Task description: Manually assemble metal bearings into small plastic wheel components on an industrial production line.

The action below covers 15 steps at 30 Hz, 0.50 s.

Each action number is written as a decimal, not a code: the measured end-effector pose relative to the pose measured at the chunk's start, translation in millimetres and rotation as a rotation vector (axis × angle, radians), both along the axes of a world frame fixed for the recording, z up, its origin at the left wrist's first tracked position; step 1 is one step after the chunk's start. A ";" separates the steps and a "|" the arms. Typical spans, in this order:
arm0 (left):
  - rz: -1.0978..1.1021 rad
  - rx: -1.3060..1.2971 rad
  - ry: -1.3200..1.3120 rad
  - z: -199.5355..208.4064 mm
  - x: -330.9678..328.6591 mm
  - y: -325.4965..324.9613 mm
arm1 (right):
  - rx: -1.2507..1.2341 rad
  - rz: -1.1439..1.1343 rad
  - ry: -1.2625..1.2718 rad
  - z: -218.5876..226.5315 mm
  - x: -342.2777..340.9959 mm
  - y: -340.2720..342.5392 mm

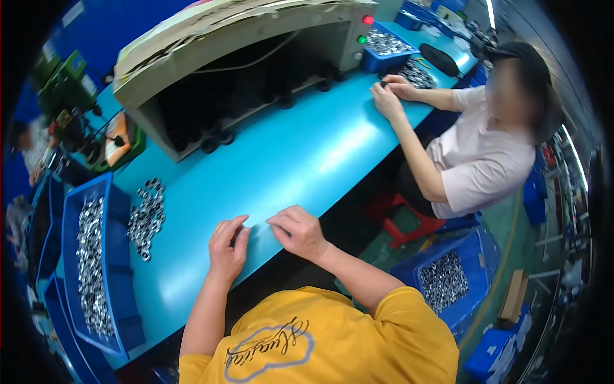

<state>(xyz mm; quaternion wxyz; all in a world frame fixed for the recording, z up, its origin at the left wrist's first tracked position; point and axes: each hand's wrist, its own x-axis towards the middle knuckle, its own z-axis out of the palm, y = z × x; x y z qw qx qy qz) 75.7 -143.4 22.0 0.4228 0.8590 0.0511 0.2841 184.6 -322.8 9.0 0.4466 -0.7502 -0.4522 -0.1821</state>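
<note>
My left hand [228, 248] hovers at the near edge of the blue-green table [281, 173]. Its fingers curl, with a gap between thumb and forefinger and nothing visible between them. A short distance to its right, my right hand [299, 232] is closed, the fingertips pinched and pointing left. Whether something tiny sits in that pinch I cannot make out. Left of my hands lies a loose pile of small shiny metal rings [148, 217]. Beyond it a blue bin [118, 256] holds many more of these metal parts.
A beige box-shaped machine [147, 115], open in front, stands across the table with black round parts inside. At right a co-worker [483, 144] handles a small dark part near another blue bin [377, 62]. A blue crate [476, 256] of metal parts and a red stool [409, 224] are below.
</note>
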 end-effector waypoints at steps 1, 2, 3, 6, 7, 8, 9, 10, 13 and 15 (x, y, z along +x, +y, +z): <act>0.008 -0.024 0.002 -1.2 -2.2 2.3 | -0.027 0.017 0.004 3.1 0.7 0.0; 0.008 -0.049 0.009 -3.0 -2.2 2.2 | -0.075 0.042 0.018 8.1 1.7 -0.4; 0.004 -0.075 0.014 -4.8 -0.6 1.0 | -0.124 0.073 0.032 13.2 3.0 0.0; -0.008 -0.124 0.061 -11.8 -2.1 4.2 | -0.208 0.194 0.028 28.1 18.1 18.6; -0.019 -0.153 0.119 -11.0 -3.8 5.9 | -0.220 0.226 0.011 34.3 27.4 31.8; -0.069 -0.112 0.177 -4.1 3.9 10.2 | -0.214 0.240 -0.022 44.1 40.5 49.6; -0.114 -0.069 0.233 2.4 11.2 14.8 | -0.183 0.241 -0.064 53.5 56.3 73.9; -0.158 0.018 0.228 5.1 16.5 18.9 | -0.154 0.234 -0.109 60.9 71.7 102.1; -0.202 0.164 0.197 1.3 26.3 26.7 | -0.070 0.226 -0.239 67.1 122.7 202.0; -0.182 0.148 0.167 -4.8 29.5 28.7 | -0.293 0.183 -0.272 64.3 154.8 265.1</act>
